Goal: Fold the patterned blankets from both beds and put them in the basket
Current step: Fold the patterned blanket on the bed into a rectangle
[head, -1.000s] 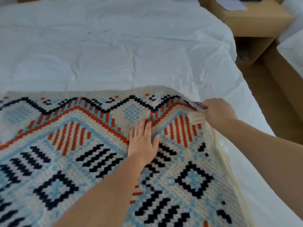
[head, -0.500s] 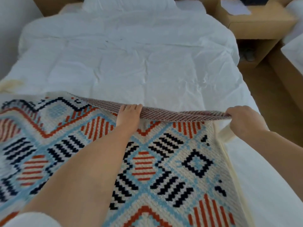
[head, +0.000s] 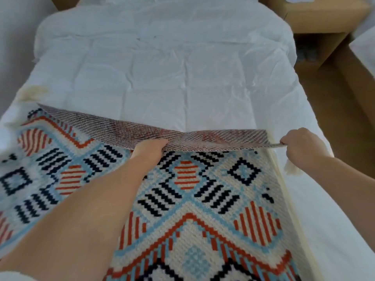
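A patterned blanket, cream with orange, black and light blue shapes, covers the near half of a white bed. Its far edge is turned back toward me as a narrow strip showing the reddish woven underside. My left hand grips that turned edge near the middle, fingers tucked under the flap. My right hand is closed on the edge's right corner. A cream tassel hangs below my right wrist. No basket is in view.
A light wooden nightstand stands at the far right beside the bed, with brown floor below it. A second bed's wooden frame and white bedding show at the right border. Another cream tassel lies on the sheet at left.
My left hand went from lying flat on the blanket to gripping its far edge. Both hands have pulled that edge back toward me, exposing more white sheet and widening the underside strip.
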Available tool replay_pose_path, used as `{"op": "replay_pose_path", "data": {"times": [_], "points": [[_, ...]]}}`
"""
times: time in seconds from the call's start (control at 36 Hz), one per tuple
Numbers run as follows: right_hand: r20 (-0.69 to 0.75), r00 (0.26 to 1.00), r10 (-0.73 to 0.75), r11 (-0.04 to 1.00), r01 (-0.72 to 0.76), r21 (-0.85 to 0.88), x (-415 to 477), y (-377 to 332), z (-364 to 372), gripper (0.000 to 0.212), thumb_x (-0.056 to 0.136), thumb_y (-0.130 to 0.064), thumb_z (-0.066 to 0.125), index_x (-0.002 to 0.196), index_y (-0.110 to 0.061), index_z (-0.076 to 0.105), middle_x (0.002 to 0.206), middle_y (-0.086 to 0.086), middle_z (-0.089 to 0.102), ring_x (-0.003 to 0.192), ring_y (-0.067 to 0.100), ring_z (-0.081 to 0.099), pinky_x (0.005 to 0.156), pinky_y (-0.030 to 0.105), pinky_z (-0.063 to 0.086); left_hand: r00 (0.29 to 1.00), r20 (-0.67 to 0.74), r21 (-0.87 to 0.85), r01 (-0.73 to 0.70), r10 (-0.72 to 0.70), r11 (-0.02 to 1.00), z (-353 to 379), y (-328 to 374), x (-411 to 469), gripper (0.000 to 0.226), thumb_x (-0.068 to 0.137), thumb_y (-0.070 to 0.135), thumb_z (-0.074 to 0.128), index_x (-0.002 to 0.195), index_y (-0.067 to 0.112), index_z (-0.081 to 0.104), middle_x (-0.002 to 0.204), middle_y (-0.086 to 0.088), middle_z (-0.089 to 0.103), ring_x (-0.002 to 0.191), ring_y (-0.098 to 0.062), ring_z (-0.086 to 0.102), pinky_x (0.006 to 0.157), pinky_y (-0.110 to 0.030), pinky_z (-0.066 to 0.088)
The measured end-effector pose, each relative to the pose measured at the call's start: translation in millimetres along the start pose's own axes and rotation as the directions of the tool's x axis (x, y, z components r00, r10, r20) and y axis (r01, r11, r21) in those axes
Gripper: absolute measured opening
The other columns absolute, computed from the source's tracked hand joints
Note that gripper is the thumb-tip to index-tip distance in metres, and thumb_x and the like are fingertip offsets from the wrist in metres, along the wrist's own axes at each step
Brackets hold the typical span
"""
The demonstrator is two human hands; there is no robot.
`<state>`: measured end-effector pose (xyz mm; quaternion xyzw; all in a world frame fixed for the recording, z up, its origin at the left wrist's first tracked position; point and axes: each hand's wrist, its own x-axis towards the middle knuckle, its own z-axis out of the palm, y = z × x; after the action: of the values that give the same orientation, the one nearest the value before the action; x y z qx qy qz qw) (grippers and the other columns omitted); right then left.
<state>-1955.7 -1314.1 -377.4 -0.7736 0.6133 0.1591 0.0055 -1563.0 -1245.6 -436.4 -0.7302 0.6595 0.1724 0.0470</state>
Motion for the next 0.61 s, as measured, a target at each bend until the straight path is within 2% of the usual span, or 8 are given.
{"op": "replay_pose_path", "data": {"times": [0.08,0.17,0.25,0.33,0.42,0.5,0.61], "points": [[0.03,0.999,0.029,0.997,-0.031,0.07,-24.2,6.5,-6.5,0.042,0.081,0.004,0.045,0.108,-0.017,0.069,0.101,0.008,0.061,0.094,0.028,0.055,0.08,0.036,0.049,1.0,0.004,0.009,0.018,-0.018,1.0,-6.1,-0.3,-34.3,0.03,0.093,0.01,0.039,0.111,0.022,0.059,0.094,-0.004,0.066,0.078,-0.023,0.06,0.07,-0.037,0.052],[0.061,0.997,0.041,0.996,-0.046,0.075,-46.2,9.7,-11.7,0.041,0.082,0.004,0.046,0.109,-0.017,0.069,0.101,0.01,0.058,0.089,0.029,0.057,0.077,0.033,0.048,1.0,0.01,0.044,0.014,-0.015,0.999,-7.3,-0.3,-67.9,0.021,0.095,0.014,0.041,0.105,0.02,0.059,0.086,-0.003,0.064,0.073,-0.022,0.059,0.065,-0.035,0.051],[0.061,0.997,0.043,0.995,-0.048,0.091,-63.8,14.0,-12.5,0.041,0.082,0.004,0.045,0.106,-0.019,0.071,0.095,0.008,0.055,0.082,0.027,0.056,0.066,0.029,0.041,0.998,0.058,0.067,0.017,-0.021,0.998,-4.5,3.2,-94.9,0.021,0.096,0.017,0.042,0.109,0.019,0.057,0.092,-0.005,0.066,0.078,-0.024,0.06,0.064,-0.033,0.047],[0.078,0.997,0.021,0.997,-0.027,0.076,-85.2,18.7,-12.4,0.037,0.082,0.001,0.045,0.098,-0.02,0.072,0.083,0.004,0.048,0.072,0.023,0.052,0.06,0.027,0.037,0.997,0.077,0.088,0.025,-0.032,0.996,-2.6,13.7,-127.4,0.024,0.095,0.015,0.041,0.111,0.019,0.058,0.093,-0.004,0.067,0.08,-0.023,0.061,0.064,-0.032,0.048],[0.091,0.996,-0.021,0.999,0.018,0.034,-106.1,21.5,-15.9,0.034,0.083,-0.002,0.045,0.093,-0.021,0.071,0.075,-0.001,0.042,0.068,0.019,0.045,0.061,0.026,0.036,0.99,0.122,0.099,0.056,-0.068,0.993,-0.5,25.6,-157.3,0.029,0.096,0.014,0.039,0.119,0.018,0.056,0.105,-0.006,0.068,0.088,-0.025,0.063,0.072,-0.036,0.052],[0.115,0.99,-0.081,0.997,0.082,-0.003,-127.0,25.7,-18.9,0.03,0.087,-0.004,0.045,0.097,-0.019,0.069,0.072,-0.004,0.038,0.072,0.016,0.043,0.065,0.024,0.038,0.985,0.139,0.112,0.085,-0.1,0.99,3.8,36.8,-184.6,0.031,0.096,0.011,0.037,0.12,0.019,0.055,0.105,-0.006,0.068,0.086,-0.024,0.064,0.073,-0.038,0.054],[0.12,0.988,-0.102,0.995,0.101,0.014,-149.8,38.7,-16.5,0.031,0.085,-0.003,0.044,0.096,-0.018,0.07,0.08,0.002,0.048,0.07,0.019,0.047,0.065,0.026,0.039,0.979,0.156,0.106,0.117,-0.133,0.987,12.7,50.1,-216.3,0.039,0.096,0.007,0.038,0.13,0.023,0.049,0.111,-0.005,0.067,0.088,-0.025,0.065,0.073,-0.038,0.053]]}}
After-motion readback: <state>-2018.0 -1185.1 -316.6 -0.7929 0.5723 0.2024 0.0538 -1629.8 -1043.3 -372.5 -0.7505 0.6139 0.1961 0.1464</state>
